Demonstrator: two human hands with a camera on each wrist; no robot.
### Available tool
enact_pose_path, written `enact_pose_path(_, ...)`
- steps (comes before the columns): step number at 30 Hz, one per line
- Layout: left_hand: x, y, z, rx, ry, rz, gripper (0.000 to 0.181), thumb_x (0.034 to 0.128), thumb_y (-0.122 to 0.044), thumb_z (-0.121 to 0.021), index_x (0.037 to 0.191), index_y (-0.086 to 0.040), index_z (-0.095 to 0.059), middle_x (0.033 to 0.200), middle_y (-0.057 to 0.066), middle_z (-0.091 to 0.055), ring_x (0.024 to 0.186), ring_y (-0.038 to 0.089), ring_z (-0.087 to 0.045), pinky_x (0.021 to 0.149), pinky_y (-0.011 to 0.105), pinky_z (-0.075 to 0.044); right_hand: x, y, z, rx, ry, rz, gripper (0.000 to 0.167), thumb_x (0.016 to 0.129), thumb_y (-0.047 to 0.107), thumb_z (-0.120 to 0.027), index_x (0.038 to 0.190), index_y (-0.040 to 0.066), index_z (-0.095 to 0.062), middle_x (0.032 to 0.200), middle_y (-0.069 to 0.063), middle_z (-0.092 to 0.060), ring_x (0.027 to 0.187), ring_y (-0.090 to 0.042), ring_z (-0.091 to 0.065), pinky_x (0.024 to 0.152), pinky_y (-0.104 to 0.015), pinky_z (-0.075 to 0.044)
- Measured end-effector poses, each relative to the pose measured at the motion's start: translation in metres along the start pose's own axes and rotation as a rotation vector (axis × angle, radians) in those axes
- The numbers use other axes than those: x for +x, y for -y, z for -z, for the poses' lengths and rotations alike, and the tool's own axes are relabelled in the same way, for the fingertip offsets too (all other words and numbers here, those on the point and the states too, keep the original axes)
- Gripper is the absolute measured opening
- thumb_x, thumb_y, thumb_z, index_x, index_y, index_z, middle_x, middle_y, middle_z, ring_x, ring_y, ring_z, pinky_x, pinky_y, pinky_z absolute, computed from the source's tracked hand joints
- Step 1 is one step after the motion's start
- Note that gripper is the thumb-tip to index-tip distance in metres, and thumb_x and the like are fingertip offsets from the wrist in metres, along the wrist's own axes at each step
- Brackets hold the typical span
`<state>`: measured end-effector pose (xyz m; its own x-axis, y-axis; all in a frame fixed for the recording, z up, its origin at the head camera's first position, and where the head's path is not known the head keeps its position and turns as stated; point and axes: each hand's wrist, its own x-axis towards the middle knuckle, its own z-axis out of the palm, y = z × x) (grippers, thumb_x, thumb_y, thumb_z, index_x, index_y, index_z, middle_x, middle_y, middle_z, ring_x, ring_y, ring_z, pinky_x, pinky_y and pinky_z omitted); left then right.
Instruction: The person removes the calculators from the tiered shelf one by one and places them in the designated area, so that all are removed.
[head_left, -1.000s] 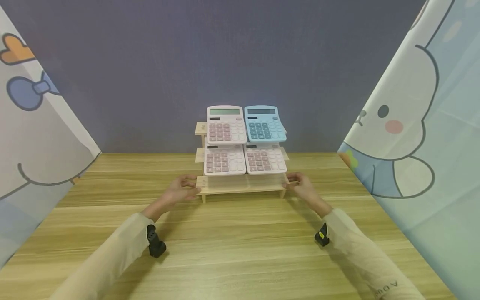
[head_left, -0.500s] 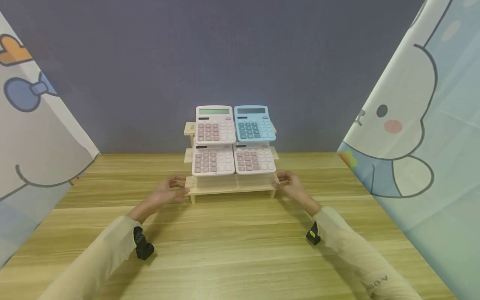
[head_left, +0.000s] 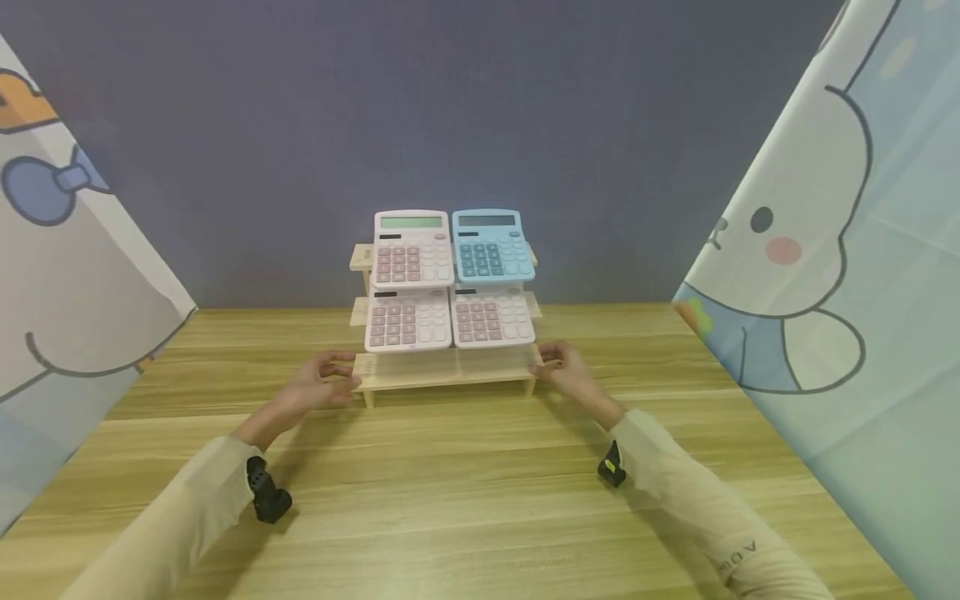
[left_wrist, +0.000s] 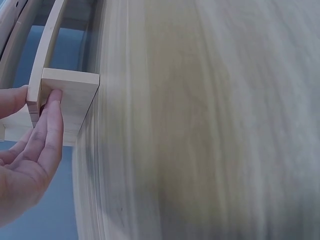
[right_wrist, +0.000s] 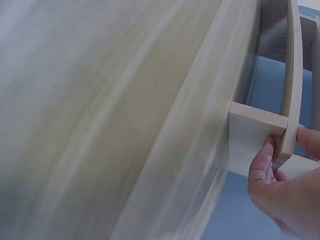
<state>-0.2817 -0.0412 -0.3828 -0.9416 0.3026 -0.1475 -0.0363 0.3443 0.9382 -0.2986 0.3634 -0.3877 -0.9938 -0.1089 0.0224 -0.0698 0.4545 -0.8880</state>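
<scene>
Wooden rack (head_left: 442,379) stood on the desk (head_left: 465,500), four calculators (head_left: 412,267) on its upper tiers | left hand (head_left: 311,389) and right hand (head_left: 572,375) pinched opposite lower ends, fingers (left_wrist: 53,135) curled beneath, thumbs above, barely apart | I judged two-ended support suited balancing that load.

Smooth wd rack (head_left: 442,381), plastic calcs (head_left: 412,260), wd-look tbl (head_left: 450,500).

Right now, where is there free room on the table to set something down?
The table is bare in front of the rack, between the sleeves, and outside them toward the printed curtains. Crowded: the rack, with four calculators, and its lower ends, where left grip and right grip hold.
</scene>
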Motion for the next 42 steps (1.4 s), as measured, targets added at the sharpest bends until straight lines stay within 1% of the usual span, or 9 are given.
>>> enact_pose_path(3,0.0,0.001,0.002,0.002,0.0,0.004,0.064,0.0902,-0.015,-0.058,0.14,0.003,-0.021,0.133,0.032,-0.029,0.1,0.022,-0.056,0.088,0.039,-0.053,0.0,0.002,-0.002,-0.001,0.0,-0.003,0.048,0.083,0.008,-0.063,0.123,-0.009,-0.043,0.12,-0.027,-0.05,0.101,-0.033,-0.054,0.084,-0.032,-0.052)
enact_pose_path(6,-0.001,0.002,0.004,0.004,-0.005,0.009,0.065,0.0898,-0.015,-0.059,0.14,0.002,-0.022,0.133,0.031,-0.029,0.101,0.023,-0.056,0.087,0.039,-0.053,0.001,0.002,-0.004,0.01,-0.001,-0.013,0.047,0.083,0.009,-0.064,0.122,-0.008,-0.043,0.119,-0.025,-0.05,0.1,-0.032,-0.054,0.083,-0.031,-0.051)
enact_pose_path(12,-0.002,0.002,0.006,0.006,-0.005,0.009,0.067,0.0894,-0.018,-0.06,0.14,0.003,-0.021,0.133,0.032,-0.029,0.102,0.023,-0.056,0.089,0.04,-0.052,0.002,0.002,-0.006,0.05,0.002,-0.023,0.047,0.083,0.006,-0.063,0.123,-0.008,-0.043,0.121,-0.025,-0.049,0.102,-0.031,-0.052,0.084,-0.031,-0.051)
enact_pose_path(19,-0.002,0.002,0.007,0.022,-0.018,0.002,0.068,0.0892,-0.019,-0.06,0.14,0.004,-0.021,0.132,0.032,-0.032,0.099,0.02,-0.058,0.087,0.039,-0.053,0.003,0.003,-0.007,0.046,-0.002,-0.023,0.048,0.082,0.008,-0.065,0.122,-0.008,-0.044,0.117,-0.025,-0.05,0.095,-0.026,-0.053,0.078,-0.025,-0.05)
enact_pose_path(23,-0.002,0.002,0.007,0.02,-0.018,0.0,0.069,0.0886,-0.021,-0.061,0.14,0.003,-0.021,0.132,0.031,-0.033,0.098,0.02,-0.058,0.087,0.04,-0.053,0.004,0.003,-0.006,0.052,0.006,-0.024,0.049,0.082,0.009,-0.065,0.122,-0.008,-0.043,0.117,-0.024,-0.05,0.094,-0.024,-0.053,0.076,-0.024,-0.05)
enact_pose_path(29,-0.002,0.002,0.005,0.013,-0.015,-0.004,0.07,0.0882,-0.022,-0.062,0.14,0.003,-0.022,0.131,0.031,-0.033,0.097,0.02,-0.058,0.087,0.041,-0.053,0.003,0.001,-0.003,0.082,0.01,-0.023,0.049,0.082,0.007,-0.064,0.123,-0.009,-0.042,0.118,-0.027,-0.049,0.096,-0.027,-0.053,0.078,-0.024,-0.05)
enact_pose_path(35,-0.001,0.002,0.001,0.009,-0.015,-0.01,0.07,0.0885,-0.021,-0.061,0.14,0.004,-0.022,0.131,0.031,-0.032,0.098,0.02,-0.057,0.087,0.04,-0.053,0.002,-0.002,0.001,0.098,0.019,-0.032,0.048,0.082,0.006,-0.065,0.122,-0.008,-0.043,0.119,-0.025,-0.049,0.096,-0.027,-0.054,0.08,-0.028,-0.052)
enact_pose_path(40,-0.001,0.0,-0.001,0.008,-0.022,-0.003,0.069,0.0885,-0.02,-0.061,0.14,0.004,-0.022,0.13,0.031,-0.033,0.098,0.02,-0.057,0.088,0.041,-0.053,0.002,-0.003,0.005,0.132,0.039,-0.041,0.049,0.081,0.005,-0.065,0.122,-0.008,-0.043,0.118,-0.026,-0.05,0.096,-0.024,-0.054,0.083,-0.031,-0.053)
enact_pose_path(42,-0.001,0.001,-0.001,0.005,-0.022,-0.002,0.069,0.0883,-0.02,-0.061,0.14,0.004,-0.022,0.131,0.031,-0.033,0.098,0.02,-0.057,0.087,0.04,-0.053,0.003,-0.004,0.006,0.148,0.046,-0.046,0.049,0.081,0.004,-0.066,0.122,-0.008,-0.043,0.118,-0.026,-0.05,0.097,-0.024,-0.053,0.082,-0.029,-0.053)
